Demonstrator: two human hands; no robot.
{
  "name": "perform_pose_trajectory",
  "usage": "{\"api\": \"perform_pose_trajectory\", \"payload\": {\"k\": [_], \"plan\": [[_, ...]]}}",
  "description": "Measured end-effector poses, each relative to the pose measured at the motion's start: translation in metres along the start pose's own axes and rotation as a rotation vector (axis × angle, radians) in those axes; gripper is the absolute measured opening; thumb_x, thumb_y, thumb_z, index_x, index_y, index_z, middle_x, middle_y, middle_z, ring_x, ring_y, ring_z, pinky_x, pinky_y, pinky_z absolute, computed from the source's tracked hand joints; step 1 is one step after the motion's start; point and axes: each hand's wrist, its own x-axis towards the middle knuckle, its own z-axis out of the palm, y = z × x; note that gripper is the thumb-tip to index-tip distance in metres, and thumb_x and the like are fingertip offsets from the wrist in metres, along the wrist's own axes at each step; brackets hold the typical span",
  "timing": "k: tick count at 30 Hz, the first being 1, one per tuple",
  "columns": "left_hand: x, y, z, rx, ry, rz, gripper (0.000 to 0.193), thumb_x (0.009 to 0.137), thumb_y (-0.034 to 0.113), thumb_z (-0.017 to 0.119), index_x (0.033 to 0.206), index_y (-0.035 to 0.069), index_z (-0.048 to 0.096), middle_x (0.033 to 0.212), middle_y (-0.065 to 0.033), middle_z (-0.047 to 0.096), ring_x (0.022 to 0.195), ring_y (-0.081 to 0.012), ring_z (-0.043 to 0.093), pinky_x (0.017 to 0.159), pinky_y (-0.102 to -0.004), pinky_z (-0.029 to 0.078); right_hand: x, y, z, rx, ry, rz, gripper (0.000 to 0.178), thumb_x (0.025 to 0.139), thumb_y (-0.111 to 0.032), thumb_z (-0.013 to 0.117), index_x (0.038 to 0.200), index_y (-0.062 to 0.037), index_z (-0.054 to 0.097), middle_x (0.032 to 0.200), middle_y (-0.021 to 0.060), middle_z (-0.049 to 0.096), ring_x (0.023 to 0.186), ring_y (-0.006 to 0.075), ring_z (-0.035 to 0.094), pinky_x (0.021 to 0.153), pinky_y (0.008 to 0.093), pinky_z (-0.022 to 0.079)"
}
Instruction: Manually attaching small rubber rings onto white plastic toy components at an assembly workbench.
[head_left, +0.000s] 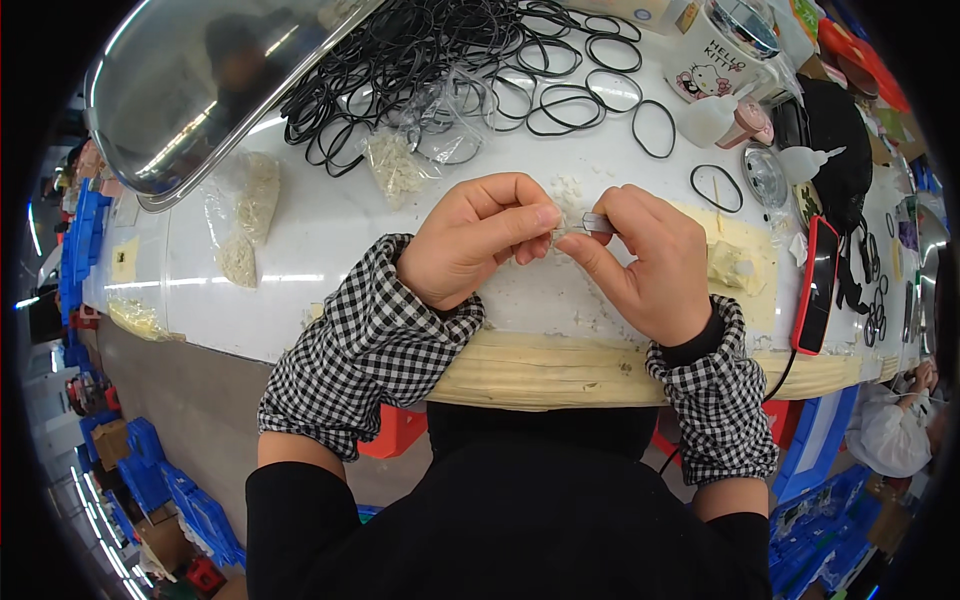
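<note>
My left hand (478, 235) is closed in a pinch over the table. A small pale piece (559, 232) seems to sit at its fingertips, mostly hidden by the thumb. Close beside it, my right hand (655, 255) grips a short, flat metal blade (598, 223) between thumb and fingers, its edge toward the left hand. Just beyond the hands lie small white pieces (566, 188) scattered on the white tabletop. A clear bag of small off-white pieces (397, 165) rests past my left hand, and a second such bag (252, 205) lies farther left.
Black rubber rings (400, 60) heap at the back, beside a shiny metal tray (220, 90). On the right are a white cup (715, 60), a clump of yellowish material (735, 265) and a red-edged phone (818, 285) with a cable. A wooden strip (540, 370) edges the table.
</note>
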Motion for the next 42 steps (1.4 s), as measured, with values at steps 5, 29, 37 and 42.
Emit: {"api": "perform_pose_trajectory", "payload": {"k": [5, 29, 37, 42], "plan": [[0.0, -0.001, 0.001, -0.004, -0.008, -0.013, 0.013, 0.091, 0.016, 0.055, 0.084, 0.005, 0.054, 0.079, 0.0008, 0.053, 0.069, -0.007, 0.046, 0.064, -0.021, 0.04, 0.0, 0.0, 0.002, -0.023, -0.008, 0.004, 0.033, 0.078, -0.036, 0.069, 0.07, -0.0087, 0.054, 0.06, 0.0011, 0.052, 0.05, 0.0184, 0.052, 0.043, 0.03, 0.037], [0.009, -0.004, -0.01, -0.203, 0.371, 0.013, 0.024, 0.091, 0.011, 0.056, 0.111, -0.002, 0.053, 0.093, -0.0031, 0.059, 0.085, -0.0083, 0.058, 0.076, -0.0172, 0.05, -0.009, 0.001, 0.009, -0.034, -0.315, 0.095, 0.015, 0.079, -0.019, 0.066, 0.086, -0.0073, 0.06, 0.079, 0.0048, 0.056, 0.068, 0.0259, 0.059, 0.057, 0.0356, 0.046], [0.007, -0.006, -0.017, -0.212, 0.225, -0.006, 0.03, 0.095, 0.013, 0.048, 0.119, -0.005, 0.049, 0.096, -0.0048, 0.059, 0.089, -0.0098, 0.058, 0.08, -0.0191, 0.05, -0.01, 0.001, 0.011, -0.091, -0.319, 0.089, 0.016, 0.078, -0.02, 0.066, 0.084, -0.0066, 0.059, 0.08, 0.0046, 0.057, 0.068, 0.0256, 0.059, 0.058, 0.0351, 0.047], [0.007, -0.005, -0.014, -0.221, 0.226, -0.051, 0.028, 0.096, 0.013, 0.047, 0.117, -0.005, 0.05, 0.097, -0.0061, 0.06, 0.091, -0.0117, 0.059, 0.083, -0.021, 0.05, -0.007, 0.004, 0.009, 0.027, -0.212, 0.124, 0.011, 0.079, -0.012, 0.066, 0.083, -0.0049, 0.058, 0.078, 0.0059, 0.058, 0.065, 0.0242, 0.059, 0.056, 0.0335, 0.046]]}}
